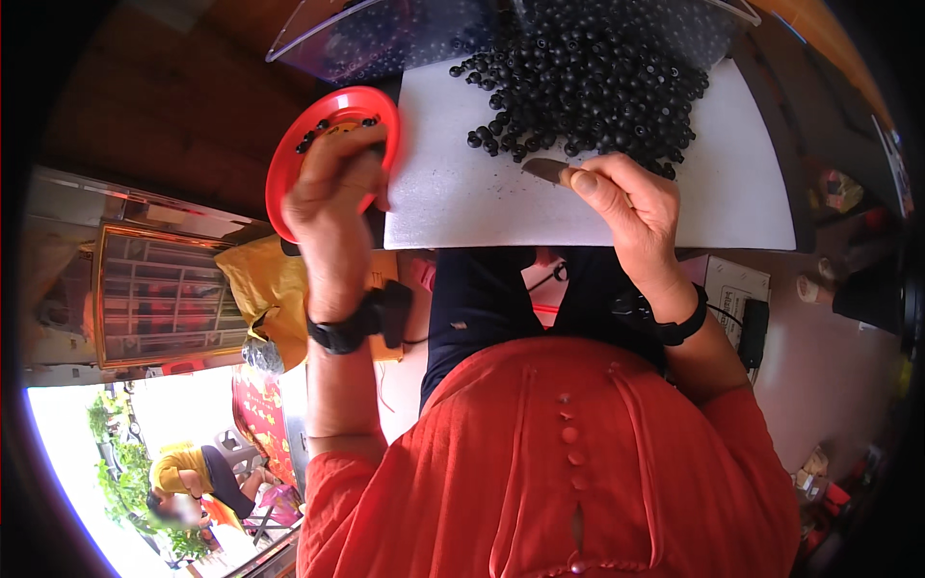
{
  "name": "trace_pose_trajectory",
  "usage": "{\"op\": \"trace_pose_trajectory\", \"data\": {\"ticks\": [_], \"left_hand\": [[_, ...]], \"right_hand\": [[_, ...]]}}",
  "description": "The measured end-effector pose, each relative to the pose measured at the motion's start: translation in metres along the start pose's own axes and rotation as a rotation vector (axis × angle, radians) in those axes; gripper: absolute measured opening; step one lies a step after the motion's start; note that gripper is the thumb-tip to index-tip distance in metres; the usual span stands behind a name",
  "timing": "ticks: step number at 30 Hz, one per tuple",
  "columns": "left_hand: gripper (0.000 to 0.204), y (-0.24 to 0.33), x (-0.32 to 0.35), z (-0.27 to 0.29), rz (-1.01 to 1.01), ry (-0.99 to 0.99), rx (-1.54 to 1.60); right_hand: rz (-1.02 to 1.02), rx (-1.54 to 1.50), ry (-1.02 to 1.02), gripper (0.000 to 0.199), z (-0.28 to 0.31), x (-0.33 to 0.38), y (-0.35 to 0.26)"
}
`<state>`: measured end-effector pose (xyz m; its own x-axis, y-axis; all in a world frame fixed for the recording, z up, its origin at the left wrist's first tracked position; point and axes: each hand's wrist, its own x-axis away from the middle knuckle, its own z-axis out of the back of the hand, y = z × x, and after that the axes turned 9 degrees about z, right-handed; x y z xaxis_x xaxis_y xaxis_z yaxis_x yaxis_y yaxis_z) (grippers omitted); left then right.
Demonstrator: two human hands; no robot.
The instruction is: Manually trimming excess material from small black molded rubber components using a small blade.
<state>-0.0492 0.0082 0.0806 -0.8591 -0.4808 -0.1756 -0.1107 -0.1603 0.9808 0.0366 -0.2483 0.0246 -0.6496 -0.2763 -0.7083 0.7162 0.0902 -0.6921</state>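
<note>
My right hand (633, 204) is closed on a small knife (545, 170); its short dark blade points left, just in front of a heap of round black beads (593, 87). The heap lies on a white board (453, 212), where dark crumbs are scattered near the blade. My left hand (332, 188) is over a red plate (280, 178) to the left of the board. Motion smears its fingers, so whether they hold anything is unclear. A few black beads (306, 143) show in the plate beyond that hand.
A clear plastic bin (356, 48) with more black beads stands at the board's far side. At left are a yellow bag (265, 279) and a framed rack (169, 297). A white box (737, 284) stands below the board at right. Another person (198, 472) sits outside, lower left.
</note>
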Motion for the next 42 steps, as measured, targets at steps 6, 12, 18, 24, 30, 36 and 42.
{"op": "trace_pose_trajectory", "data": {"ticks": [6, 12, 18, 24, 30, 36, 42], "left_hand": [[0.024, -0.039, -0.026, 0.055, -0.37, 0.197, -1.079], [0.019, -0.052, -0.01, 0.035, -0.184, 0.14, -1.238], [0.019, -0.046, -0.001, 0.016, -0.307, 0.124, -1.191], [0.013, -0.025, -0.007, -0.04, -0.406, -0.015, -0.775], [0.025, -0.031, -0.004, -0.069, -0.477, -0.218, -0.749], [0.021, -0.017, 0.038, 0.012, -0.601, 0.395, -1.009], [0.012, -0.094, 0.052, 0.076, -0.533, 0.562, -1.117]], "right_hand": [[0.021, -0.063, 0.063, 0.021, 0.002, -0.002, -0.004], [0.051, -0.109, 0.101, 0.022, 0.005, 0.004, 0.003], [0.071, -0.094, 0.113, 0.022, 0.006, 0.004, 0.001], [0.037, -0.114, 0.111, 0.017, 0.005, 0.002, -0.002], [0.069, -0.076, 0.117, 0.011, 0.0, 0.005, 0.001], [0.17, -0.011, 0.121, 0.015, 0.003, 0.005, 0.005], [0.117, 0.017, 0.108, 0.022, 0.0, 0.006, 0.005]]}}
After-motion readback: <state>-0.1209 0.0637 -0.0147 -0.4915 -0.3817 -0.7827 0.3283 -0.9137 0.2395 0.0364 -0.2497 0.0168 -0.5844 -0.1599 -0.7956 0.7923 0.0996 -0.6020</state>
